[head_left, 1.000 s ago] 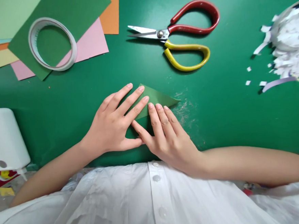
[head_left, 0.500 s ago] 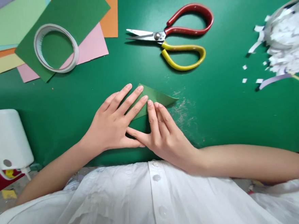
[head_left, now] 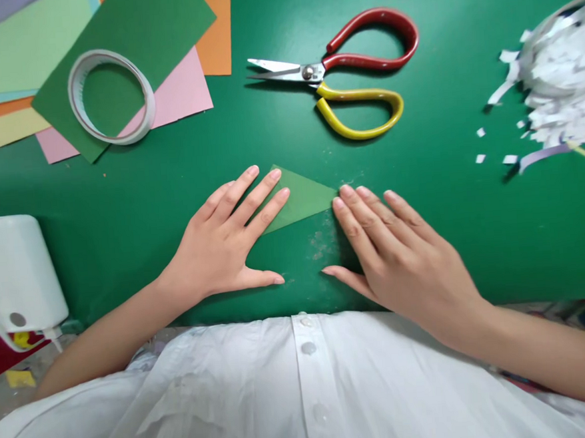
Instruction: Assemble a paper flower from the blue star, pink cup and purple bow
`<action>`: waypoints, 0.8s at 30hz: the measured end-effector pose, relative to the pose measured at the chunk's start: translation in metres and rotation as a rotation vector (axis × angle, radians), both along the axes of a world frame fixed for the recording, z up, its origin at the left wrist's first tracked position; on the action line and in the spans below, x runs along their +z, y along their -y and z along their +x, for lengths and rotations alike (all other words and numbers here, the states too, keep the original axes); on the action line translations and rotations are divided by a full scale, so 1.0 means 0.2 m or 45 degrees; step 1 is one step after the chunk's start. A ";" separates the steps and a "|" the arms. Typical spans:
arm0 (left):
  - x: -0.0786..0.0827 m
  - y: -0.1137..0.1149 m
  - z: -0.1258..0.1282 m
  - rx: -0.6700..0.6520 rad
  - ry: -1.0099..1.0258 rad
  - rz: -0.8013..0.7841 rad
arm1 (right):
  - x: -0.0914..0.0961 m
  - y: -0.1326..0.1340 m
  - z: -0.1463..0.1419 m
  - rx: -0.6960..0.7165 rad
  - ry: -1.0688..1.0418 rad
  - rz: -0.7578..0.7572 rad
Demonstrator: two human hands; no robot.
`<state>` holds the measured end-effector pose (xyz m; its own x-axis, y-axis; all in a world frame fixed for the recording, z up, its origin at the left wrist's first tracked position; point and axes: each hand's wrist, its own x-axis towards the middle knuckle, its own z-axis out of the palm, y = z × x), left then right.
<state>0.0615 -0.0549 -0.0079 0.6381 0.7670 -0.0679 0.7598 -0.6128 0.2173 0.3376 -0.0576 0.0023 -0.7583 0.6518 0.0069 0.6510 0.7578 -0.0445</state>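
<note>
A small folded green paper triangle (head_left: 303, 197) lies flat on the green table (head_left: 454, 234) in front of me. My left hand (head_left: 224, 240) rests open on the paper's left part, fingers stretched flat across it. My right hand (head_left: 394, 245) lies open on the table just right of the triangle, its fingertips touching the paper's right tip. Neither hand holds anything.
Scissors (head_left: 347, 75) with one red and one yellow handle lie beyond the paper. A tape roll (head_left: 111, 97) sits on a stack of coloured sheets (head_left: 173, 94) at the far left. White paper shreds (head_left: 558, 80) pile up at the right. A white device (head_left: 16, 278) stands at the left edge.
My right hand slid rightwards along the paper, from beside my left fingers to the triangle's right tip. My left hand stayed put on the paper.
</note>
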 end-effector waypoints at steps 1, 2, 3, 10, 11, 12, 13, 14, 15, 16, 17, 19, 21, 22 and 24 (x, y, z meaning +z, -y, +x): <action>0.00 0.00 0.00 0.000 0.000 0.003 | 0.01 0.00 0.01 -0.026 0.009 0.007; -0.01 0.00 0.00 -0.002 0.008 0.013 | 0.01 0.00 0.02 -0.041 0.014 0.020; -0.01 0.00 -0.01 -0.001 0.022 0.026 | 0.02 -0.01 0.02 -0.045 0.009 0.040; -0.03 -0.02 -0.01 0.110 0.093 0.055 | 0.01 -0.17 -0.10 -0.163 -0.194 0.156; -0.03 -0.02 -0.01 0.118 0.099 0.045 | -0.01 -0.20 -0.12 -0.170 -0.188 0.171; -0.03 -0.02 -0.01 0.129 0.109 0.030 | -0.02 -0.22 -0.14 -0.167 -0.189 0.185; -0.02 -0.02 -0.01 0.148 0.131 0.021 | -0.04 -0.24 -0.15 -0.156 -0.200 0.184; -0.02 -0.02 0.00 0.171 0.153 0.011 | -0.06 -0.25 -0.16 -0.143 -0.225 0.170; -0.02 -0.02 -0.01 0.197 0.173 0.004 | -0.07 -0.26 -0.17 -0.130 -0.264 0.144; -0.03 -0.02 -0.01 0.219 0.191 0.001 | -0.09 -0.27 -0.18 -0.122 -0.315 0.111; -0.03 -0.02 -0.01 0.233 0.211 0.003 | -0.10 -0.27 -0.18 -0.119 -0.373 0.078; -0.03 -0.03 -0.02 0.217 0.253 0.018 | -0.12 -0.28 -0.17 -0.111 -0.489 0.020; -0.03 -0.03 -0.03 0.163 0.299 0.045 | -0.13 -0.29 -0.16 -0.077 -0.593 0.002; -0.03 -0.04 -0.03 0.137 0.307 0.049 | -0.13 -0.29 -0.15 -0.039 -0.634 0.012; -0.03 -0.04 -0.04 0.109 0.282 0.038 | -0.13 -0.31 -0.14 0.069 -0.690 0.055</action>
<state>0.0540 -0.0467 -0.0132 0.5678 0.8183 0.0896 0.7449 -0.5570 0.3672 0.3097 0.0045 -0.0237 -0.6716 0.6021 0.4317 0.5032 0.7984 -0.3307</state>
